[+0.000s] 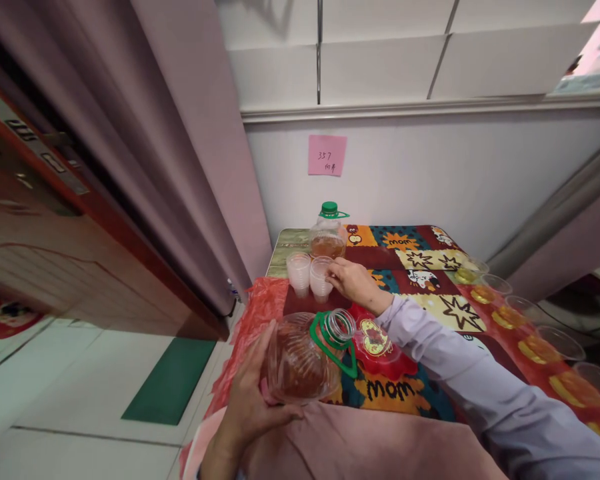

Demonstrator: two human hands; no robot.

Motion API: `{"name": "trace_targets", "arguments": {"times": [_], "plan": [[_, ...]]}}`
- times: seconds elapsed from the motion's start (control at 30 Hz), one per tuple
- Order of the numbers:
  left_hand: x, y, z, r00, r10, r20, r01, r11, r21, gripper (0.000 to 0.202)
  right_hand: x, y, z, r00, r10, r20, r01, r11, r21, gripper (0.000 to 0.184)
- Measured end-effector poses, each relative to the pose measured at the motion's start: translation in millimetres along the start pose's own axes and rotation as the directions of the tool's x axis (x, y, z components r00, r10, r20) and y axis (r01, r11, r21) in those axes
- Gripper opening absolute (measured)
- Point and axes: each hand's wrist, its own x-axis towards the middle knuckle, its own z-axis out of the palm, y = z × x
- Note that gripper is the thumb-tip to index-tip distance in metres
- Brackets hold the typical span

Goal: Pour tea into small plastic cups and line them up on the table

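Observation:
My left hand is wrapped round the side and base of a big clear plastic jug. The jug has a green handle ring, an uncapped mouth and amber liquid inside, and it leans to the right near my body. Farther out, my right hand pinches the rim of the right-hand stack of clear plastic cups. A second cup stack stands just left of it. Behind the stacks is another jug with a green cap, also holding amber liquid. Beneath my right forearm lies a red scalloped dish.
Along the table's right edge runs a row of several cups with yellow liquid. A patterned cloth covers the table, with red plastic film on the left. A pink note is on the wall. A wooden door stands at left.

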Motion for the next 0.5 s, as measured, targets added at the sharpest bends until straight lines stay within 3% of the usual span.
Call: {"name": "trace_targets", "arguments": {"times": [0.17, 0.23, 0.27, 0.33, 0.4, 0.5], "plan": [[6, 5, -1.5, 1.000, 0.014, 0.024, -0.014, 1.000, 0.009, 0.144, 0, 2, -4, 0.995, 0.011, -0.102, -0.008, 0.999, 0.036, 0.009], [7, 5, -1.4, 0.999, 0.009, 0.033, -0.010, 1.000, 0.013, 0.143, -8, 8, -14, 0.966, -0.032, -0.255, 0.055, 0.995, 0.085, 0.012], [6, 4, -0.8, 0.999, 0.003, 0.032, -0.003, 1.000, 0.015, 0.143, -16, 12, -21, 0.930, -0.061, -0.362, 0.107, 0.988, 0.108, 0.014], [5, 0, 1.3, 0.999, -0.025, 0.020, 0.025, 1.000, 0.007, 0.143, -39, 24, -33, 0.826, -0.106, -0.553, 0.205, 0.971, 0.121, 0.017], [4, -5, 3.9, 0.998, -0.070, 0.008, 0.070, 0.997, -0.013, 0.146, -73, 38, -38, 0.767, -0.113, -0.631, 0.229, 0.968, 0.105, 0.017], [5, -9, 6.4, 0.991, -0.132, 0.010, 0.132, 0.990, -0.051, 0.153, -129, 58, -18, 0.817, -0.061, -0.574, 0.160, 0.979, 0.123, 0.020]]}}
